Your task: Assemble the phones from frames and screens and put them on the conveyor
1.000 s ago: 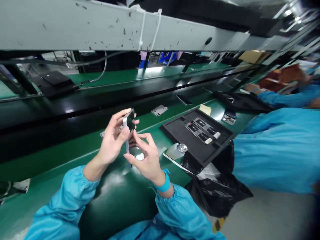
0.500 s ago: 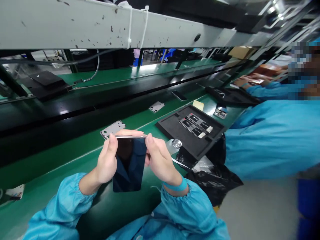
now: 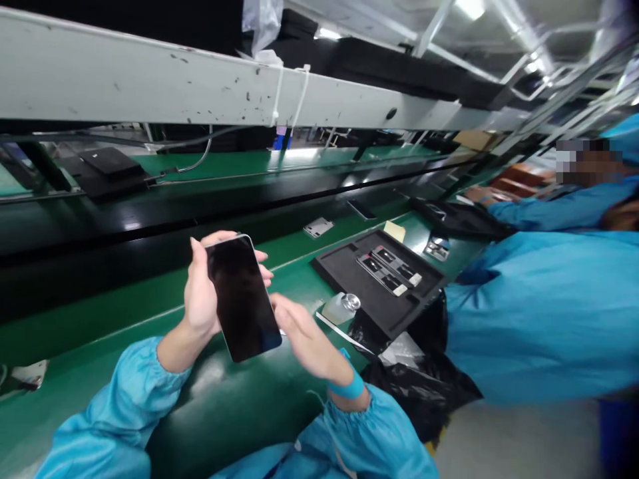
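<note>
At the far left, a small pale scrap (image 3: 24,376) lies on the green bench (image 3: 124,319), well apart from the hands. Behind it a dark conveyor band (image 3: 100,233) runs across the view under a scuffed white beam (image 3: 150,80).

The left hand (image 3: 200,293) grips a phone (image 3: 243,297) by its left long edge, thumb on the near side and fingertips curling round the far edge at the top right. The phone is held up above the bench, glass toward the camera, tilted with its top leaning left. Its screen is dark and unlit, and looks clean and whole. The right hand (image 3: 304,336) sits just beside the phone's lower right corner, fingers loosely spread and slightly bent; whether they touch the edge or only hover close cannot be told.

Judging by this pose, the handling looks to be in the middle of a visual check: the glass face is in view, but the phone has not been set down anywhere.

Further right on the bench stand a small clear bottle (image 3: 339,306) and a black tray (image 3: 379,273) holding a few strip-like parts. A bare metal frame (image 3: 318,227) lies nearer the band. At the right edge sit co-workers in blue sleeves (image 3: 539,313).
</note>
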The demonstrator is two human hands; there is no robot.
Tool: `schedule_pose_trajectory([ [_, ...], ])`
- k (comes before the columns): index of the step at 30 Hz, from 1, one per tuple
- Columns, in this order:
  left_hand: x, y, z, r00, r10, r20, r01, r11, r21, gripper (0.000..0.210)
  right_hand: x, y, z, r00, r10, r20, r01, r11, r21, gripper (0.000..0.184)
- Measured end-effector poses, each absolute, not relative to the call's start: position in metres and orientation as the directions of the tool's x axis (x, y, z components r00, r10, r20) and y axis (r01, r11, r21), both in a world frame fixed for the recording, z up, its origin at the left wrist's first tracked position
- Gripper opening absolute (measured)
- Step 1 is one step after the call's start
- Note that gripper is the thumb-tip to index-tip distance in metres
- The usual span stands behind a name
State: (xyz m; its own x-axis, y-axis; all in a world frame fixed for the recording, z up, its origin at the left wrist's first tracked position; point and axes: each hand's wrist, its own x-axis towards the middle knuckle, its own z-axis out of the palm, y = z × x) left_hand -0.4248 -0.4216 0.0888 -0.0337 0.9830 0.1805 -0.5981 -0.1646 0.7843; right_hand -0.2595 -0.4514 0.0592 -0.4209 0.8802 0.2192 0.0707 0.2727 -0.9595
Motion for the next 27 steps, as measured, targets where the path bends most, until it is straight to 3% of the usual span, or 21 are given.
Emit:
schedule_pose_trajectory([
  [3, -0.433, -0.418, 0.106, -0.041, 0.995, 0.091, -0.697, -0.093, 0.711, 0.061, -0.254, -0.459, 0.041, -0.579, 0.803, 0.143, 0.079, 0.23, -0.97, 0.071],
  [8, -0.436, -0.419, 0.116, -0.064, 0.998, 0.001, -0.731, -0.047, 0.681, 0.054, -0.253, -0.457, 0.03, -0.614, 0.761, 0.209, -0.016, 0.253, -0.967, 0.067],
  [16, -0.431, -0.42, 0.108, -0.096, 0.995, 0.013, -0.728, -0.079, 0.681, 0.038, -0.268, -0.455, -0.002, -0.501, 0.806, 0.314, -0.16, 0.271, -0.949, 0.071],
  [24, -0.431, -0.42, 0.103, -0.182, 0.979, 0.088, -0.701, -0.193, 0.686, 0.043, -0.282, -0.454, 0.003, -0.493, 0.836, 0.242, -0.054, 0.248, -0.967, 0.078],
  [27, -0.431, -0.417, 0.103, -0.213, 0.974, 0.083, -0.709, -0.212, 0.673, 0.045, -0.286, -0.455, 0.003, -0.467, 0.869, 0.163, -0.031, 0.168, -0.985, 0.08],
])
